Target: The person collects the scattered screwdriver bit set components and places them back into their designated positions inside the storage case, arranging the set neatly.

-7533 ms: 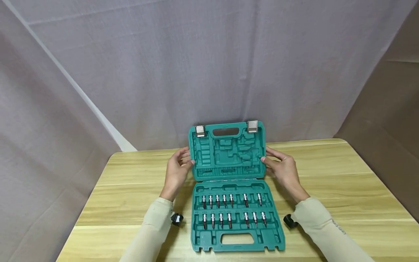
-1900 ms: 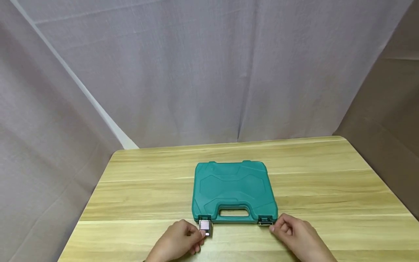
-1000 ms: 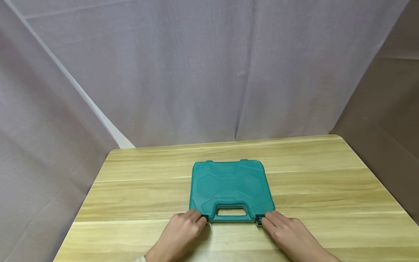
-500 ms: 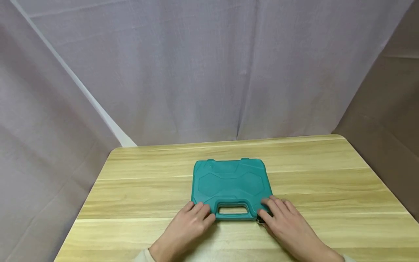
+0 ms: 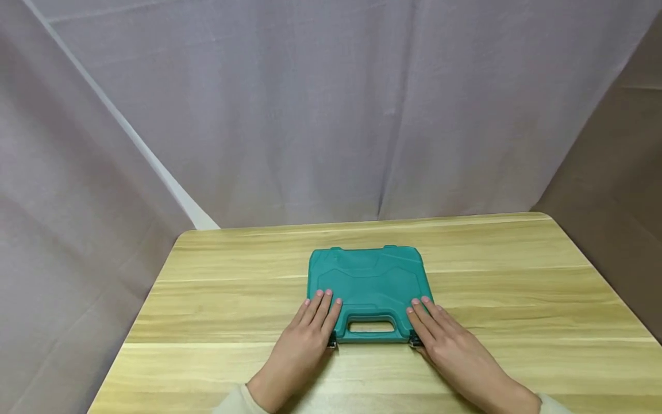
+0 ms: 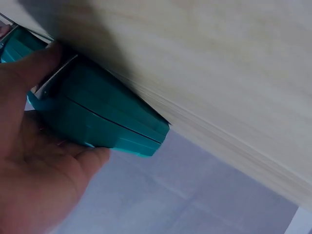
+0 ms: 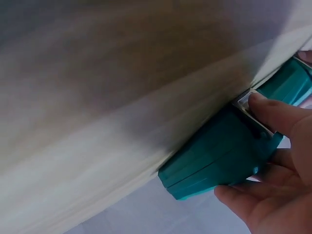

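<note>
A green plastic tool case (image 5: 369, 282) lies closed on the table, its handle toward the person. My left hand (image 5: 305, 339) holds its front left corner, with straight fingers on the lid and the thumb at the front. The thumb presses on the left metal latch (image 6: 54, 75), largely covered in the left wrist view. At the front right corner my right hand (image 5: 450, 348) does likewise. Its thumb rests on the right metal latch (image 7: 248, 101), which shows beside the thumb tip in the right wrist view. The case's contents are hidden under the lid.
The case stands on a light wood-grain table (image 5: 233, 305). Grey cloth (image 5: 289, 115) hangs behind the table's back edge and along the left. A brownish cloth wall (image 5: 615, 172) borders the right side.
The case stood open with several bit sockets inside and is now closed. Both hands moved from the lid's sides to the front latches, folded them up, and the fingers slid further onto the lid.
</note>
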The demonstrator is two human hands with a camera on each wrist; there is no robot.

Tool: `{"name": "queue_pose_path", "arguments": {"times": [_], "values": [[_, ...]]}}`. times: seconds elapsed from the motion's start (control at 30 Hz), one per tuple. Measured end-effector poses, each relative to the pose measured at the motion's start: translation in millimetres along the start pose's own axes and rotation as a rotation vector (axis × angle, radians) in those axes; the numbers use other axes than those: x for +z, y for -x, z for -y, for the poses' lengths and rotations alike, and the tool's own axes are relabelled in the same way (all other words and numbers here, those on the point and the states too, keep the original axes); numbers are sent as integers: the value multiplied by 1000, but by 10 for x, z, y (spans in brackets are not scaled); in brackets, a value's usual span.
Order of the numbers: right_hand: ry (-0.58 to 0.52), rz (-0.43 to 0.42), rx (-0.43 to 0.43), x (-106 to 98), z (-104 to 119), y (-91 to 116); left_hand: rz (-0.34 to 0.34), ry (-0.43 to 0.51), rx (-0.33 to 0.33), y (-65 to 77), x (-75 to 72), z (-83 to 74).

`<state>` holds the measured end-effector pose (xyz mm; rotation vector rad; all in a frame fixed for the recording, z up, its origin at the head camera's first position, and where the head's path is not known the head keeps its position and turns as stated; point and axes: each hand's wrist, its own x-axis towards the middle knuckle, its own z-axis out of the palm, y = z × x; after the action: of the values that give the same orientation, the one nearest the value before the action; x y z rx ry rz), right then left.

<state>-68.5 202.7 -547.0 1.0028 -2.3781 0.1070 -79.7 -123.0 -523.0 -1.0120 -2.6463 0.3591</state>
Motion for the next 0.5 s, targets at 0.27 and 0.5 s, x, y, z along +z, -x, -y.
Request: {"name": "queue_pose_path", "arguments": {"times": [0.27,0.5], "values": [[27,-38,-46,9,-8,-18,-72,-52,16,18,9,-13],[38,-37,-48,-2,-25,-45,-105,-32,18,10,34,-22]]}}
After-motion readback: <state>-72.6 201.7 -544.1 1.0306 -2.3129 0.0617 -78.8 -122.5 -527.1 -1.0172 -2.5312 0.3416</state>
